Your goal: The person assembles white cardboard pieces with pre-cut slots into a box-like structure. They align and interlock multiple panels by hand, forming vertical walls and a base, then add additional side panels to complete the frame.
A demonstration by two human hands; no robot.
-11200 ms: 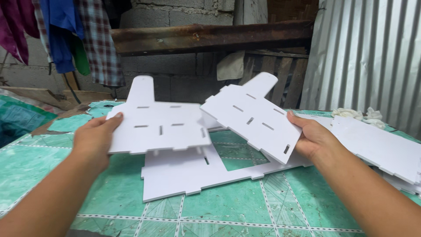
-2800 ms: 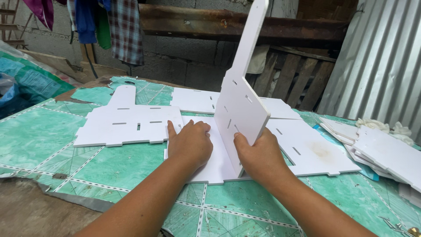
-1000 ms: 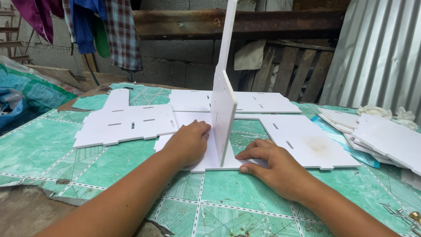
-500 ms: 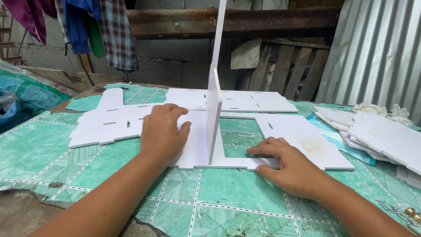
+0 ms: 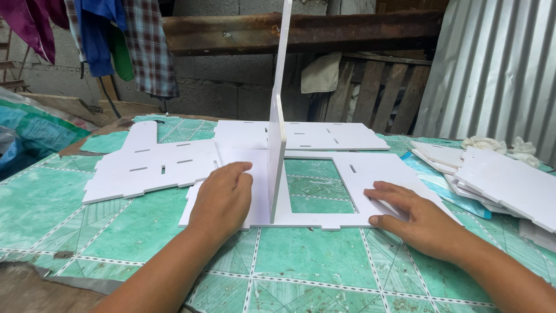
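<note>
Green table [image 5: 324, 261], flat white panels [image 5: 150, 168]

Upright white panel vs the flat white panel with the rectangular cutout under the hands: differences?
The upright white panel stands on edge, seen edge-on as a thin strip; the flat white panel with the rectangular cutout lies on the green patterned tabletop. Both hands press the flat one only: left hand, right hand. Both look like white foam board.
</note>
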